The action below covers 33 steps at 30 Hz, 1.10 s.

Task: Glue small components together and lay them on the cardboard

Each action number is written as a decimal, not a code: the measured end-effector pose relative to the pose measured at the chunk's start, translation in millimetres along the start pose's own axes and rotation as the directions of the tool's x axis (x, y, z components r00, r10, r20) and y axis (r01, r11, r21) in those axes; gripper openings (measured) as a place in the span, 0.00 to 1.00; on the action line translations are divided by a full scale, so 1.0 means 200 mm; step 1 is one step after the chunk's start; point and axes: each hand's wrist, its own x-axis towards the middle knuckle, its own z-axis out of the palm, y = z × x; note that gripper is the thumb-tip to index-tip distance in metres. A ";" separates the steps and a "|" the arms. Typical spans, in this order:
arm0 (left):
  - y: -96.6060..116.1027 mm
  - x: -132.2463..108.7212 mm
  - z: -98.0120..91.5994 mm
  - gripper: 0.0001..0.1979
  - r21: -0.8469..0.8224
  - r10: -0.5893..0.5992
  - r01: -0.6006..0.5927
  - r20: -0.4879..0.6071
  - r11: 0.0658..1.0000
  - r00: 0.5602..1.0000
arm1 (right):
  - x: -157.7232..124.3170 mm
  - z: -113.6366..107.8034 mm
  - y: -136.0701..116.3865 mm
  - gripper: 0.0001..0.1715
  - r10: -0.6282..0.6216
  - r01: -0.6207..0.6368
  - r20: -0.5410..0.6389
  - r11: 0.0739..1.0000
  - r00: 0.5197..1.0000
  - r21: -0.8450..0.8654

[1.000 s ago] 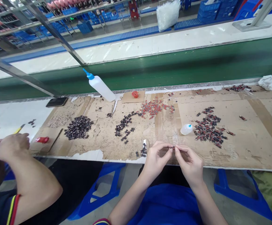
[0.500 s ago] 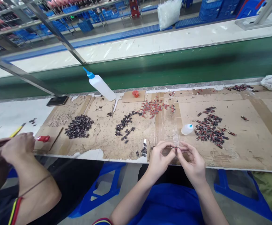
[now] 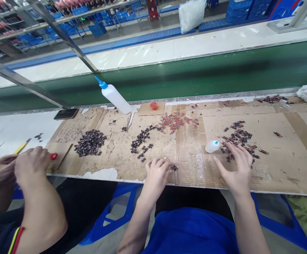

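My left hand (image 3: pixel 157 173) lies palm down on the cardboard mat (image 3: pixel 280 158) near the front edge, fingers flat over a few small black parts. One dark part (image 3: pixel 174 167) sits just beside its fingers. My right hand (image 3: pixel 236 169) is spread open, its fingertips touching the near edge of a pile of red-and-black parts (image 3: pixel 238 138). A small clear squeeze bottle with a blue tip (image 3: pixel 212 146) lies between the two hands, left of that pile. Neither hand visibly holds anything.
On the mat lie a pile of black parts (image 3: pixel 90 142), a loose black scatter (image 3: pixel 141 141), red parts (image 3: pixel 175 121), a large squeeze bottle (image 3: pixel 113 97) and a red cap (image 3: pixel 153 105). A co-worker's hands (image 3: pixel 23 165) work at the left. The green conveyor (image 3: pixel 195 76) runs behind.
My hands were pinched together on a small part in front of me; they have parted. The left went down to the black parts, the right out to the red-and-black pile.
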 end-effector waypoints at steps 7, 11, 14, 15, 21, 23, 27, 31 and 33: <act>0.00 0.03 0.05 0.11 -0.020 0.053 -0.054 -0.034 0.998 0.998 | 0.02 0.12 0.00 0.21 0.044 -0.055 0.125 0.995 0.991 0.086; 0.06 0.08 0.10 0.11 -0.094 0.088 -0.092 -0.045 0.991 0.995 | 0.02 0.11 -0.03 0.20 0.178 -0.221 0.181 0.943 0.967 0.251; 0.13 0.11 0.16 0.09 -0.131 0.154 -0.156 -0.029 0.979 0.988 | -0.01 0.10 -0.04 0.24 0.326 -0.390 0.222 0.836 0.919 0.387; 0.15 0.12 0.18 0.09 -0.134 0.163 -0.166 -0.030 0.977 0.986 | -0.02 0.09 -0.05 0.24 0.361 -0.422 0.220 0.800 0.906 0.426; 0.15 0.13 0.20 0.05 -0.165 0.126 -0.137 -0.079 0.977 0.989 | -0.05 0.06 -0.02 0.19 0.488 -0.438 0.086 0.673 0.868 0.596; 0.14 0.13 0.19 0.07 -0.209 0.150 -0.158 -0.054 0.965 0.987 | -0.06 0.07 -0.02 0.17 0.527 -0.453 0.091 0.615 0.845 0.645; 0.15 0.13 0.20 0.09 -0.252 0.114 -0.123 -0.051 0.960 0.992 | -0.05 0.08 -0.03 0.17 0.542 -0.511 0.151 0.609 0.826 0.607; 0.17 0.15 0.22 0.06 -0.283 0.038 -0.050 -0.048 0.958 0.998 | -0.03 0.09 -0.09 0.19 0.531 -0.524 0.162 0.654 0.832 0.546; 0.17 0.15 0.22 0.05 -0.301 0.016 -0.027 -0.038 0.953 0.999 | -0.02 0.09 -0.10 0.19 0.516 -0.512 0.157 0.673 0.842 0.534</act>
